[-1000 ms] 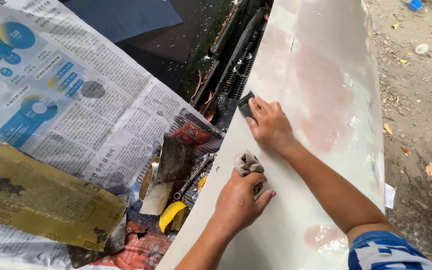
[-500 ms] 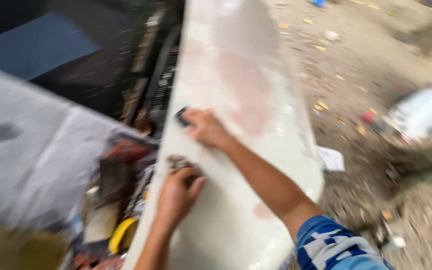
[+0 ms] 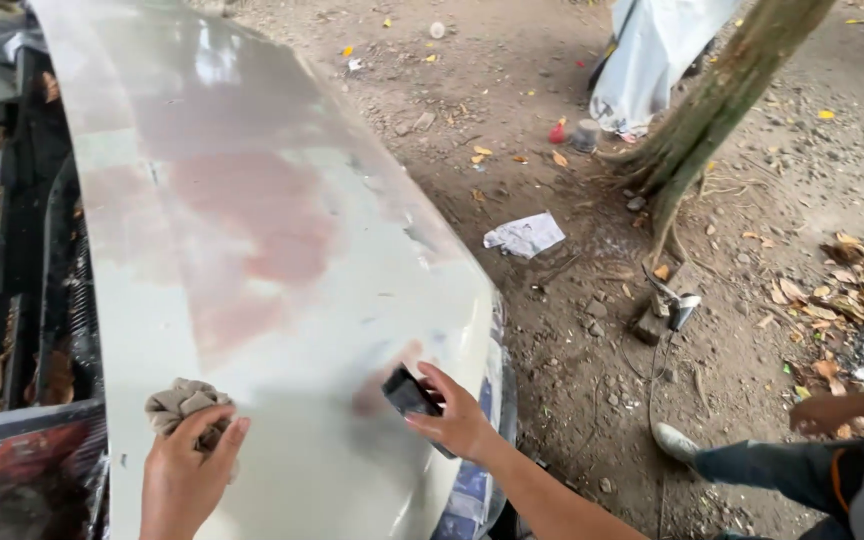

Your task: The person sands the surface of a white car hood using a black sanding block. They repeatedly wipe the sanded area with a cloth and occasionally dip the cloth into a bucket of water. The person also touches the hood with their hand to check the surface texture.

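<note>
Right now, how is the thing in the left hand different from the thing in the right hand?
The left hand clutches a crumpled grey-brown rag, soft and bunched up. The right hand presses a small dark block, flat and smooth-edged, under its fingers. The rag is pale and lumpy; the block is nearly black and tilted. Both rest on the pale car panel.

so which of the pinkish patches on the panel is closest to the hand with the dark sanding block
The small pink patch beside the right hand and its dark sanding block; the big patch lies farther up the panel.
</note>
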